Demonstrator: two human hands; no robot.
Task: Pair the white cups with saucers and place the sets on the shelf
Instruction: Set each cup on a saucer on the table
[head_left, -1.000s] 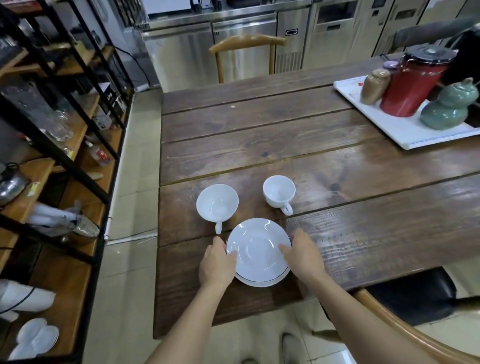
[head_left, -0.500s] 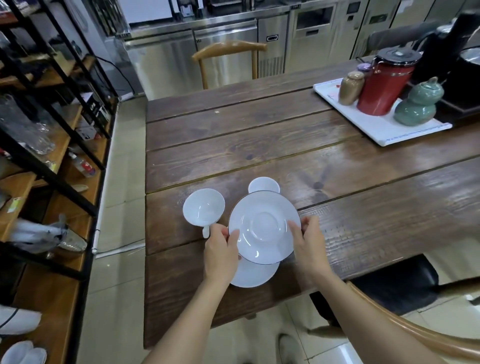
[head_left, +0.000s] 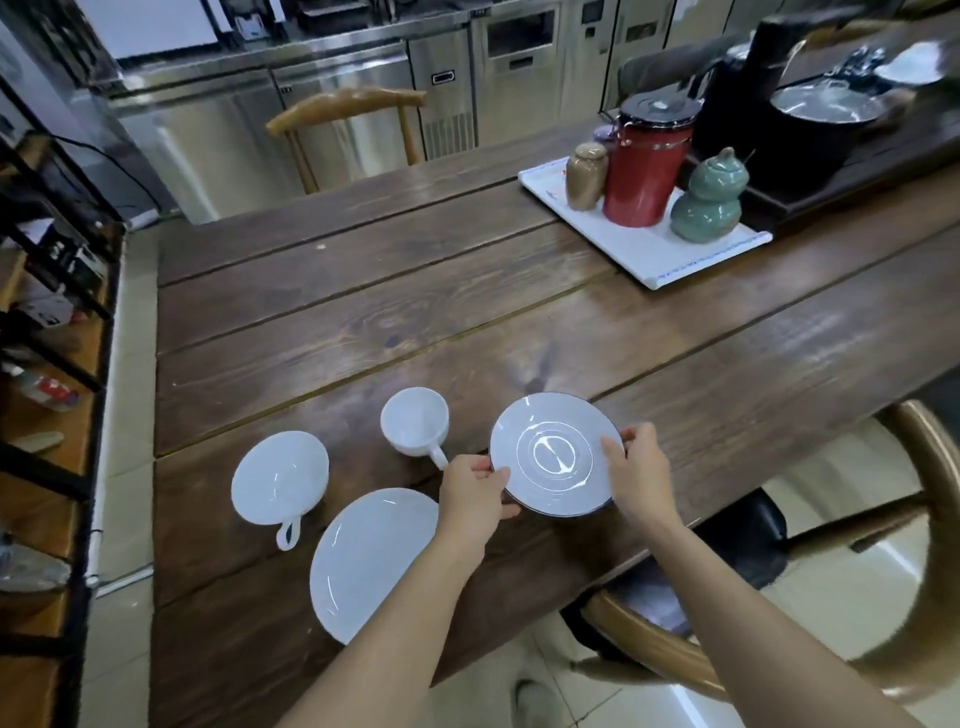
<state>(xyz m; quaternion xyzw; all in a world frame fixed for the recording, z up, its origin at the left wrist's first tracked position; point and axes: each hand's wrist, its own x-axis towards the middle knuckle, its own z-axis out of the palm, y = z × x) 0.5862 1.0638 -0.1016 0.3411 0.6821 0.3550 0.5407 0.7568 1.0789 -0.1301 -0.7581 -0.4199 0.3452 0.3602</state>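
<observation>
White saucers were stacked a moment ago, one on top of the other, near the front edge of the table (head_left: 467, 291). Now the top saucer (head_left: 555, 453) has been picked off the pile and carried to the right, past the small cup (head_left: 414, 420). The bottom saucer (head_left: 371, 558) has stayed where it was, close to the front edge, and now it is bare. So there are two free saucers for two cups, which I think means the pairing can start.

Both hands are closed on the top saucer. The left hand (head_left: 475, 496) pinches its left rim, thumb on top and fingers tucked under. The right hand (head_left: 640, 465) grips the right rim the same way. Both arms reach out from the front edge, a bit bent. I cannot tell if the saucer is touching the wood or is just above it.

The small cup stands upright just left of the held saucer, handle pointing at the left hand. The wide cup (head_left: 279, 477) sits nearer the table's left edge, handle toward the front. No cup is on a saucer yet, and the shelf (head_left: 52, 338) at the left has no sets.
</observation>
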